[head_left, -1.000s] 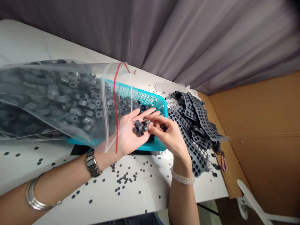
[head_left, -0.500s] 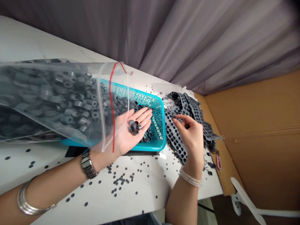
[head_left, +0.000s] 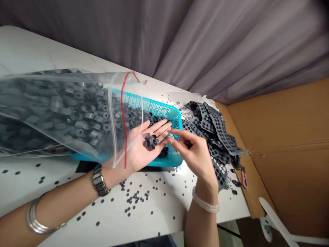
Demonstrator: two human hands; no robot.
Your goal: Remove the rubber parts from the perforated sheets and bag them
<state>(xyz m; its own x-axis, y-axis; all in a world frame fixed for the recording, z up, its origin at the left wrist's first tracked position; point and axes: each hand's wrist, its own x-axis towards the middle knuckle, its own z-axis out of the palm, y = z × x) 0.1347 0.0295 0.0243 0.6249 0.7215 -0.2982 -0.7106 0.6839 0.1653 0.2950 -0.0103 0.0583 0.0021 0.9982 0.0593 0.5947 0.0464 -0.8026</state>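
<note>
My left hand (head_left: pixel 142 145) lies palm up over the turquoise basket (head_left: pixel 177 161), fingers stretched out flat. Several small dark grey plastic rings (head_left: pixel 151 140) rest on its palm. My right hand (head_left: pixel 192 151) is beside it, thumb and index fingertips at the left fingers with a small gap between them. No ring shows in that gap. A clear zip bag (head_left: pixel 64 106) with a red strip, full of grey rings, has its mouth around my left wrist and lower palm. More rings sit in the basket, partly hidden by my hand.
Perforated grey sheets (head_left: pixel 218 130) are heaped right of the basket. Small dark discs (head_left: pixel 136 198) are scattered over the white table (head_left: pixel 108 236). A pink-handled tool (head_left: pixel 244 180) lies by the cardboard (head_left: pixel 282 151) at right. A grey curtain (head_left: pixel 164 37) hangs behind.
My right hand has moved left from the perforated sheets to the fingers of my left hand. The left hand still lies palm up with rings on it. The view has shifted slightly.
</note>
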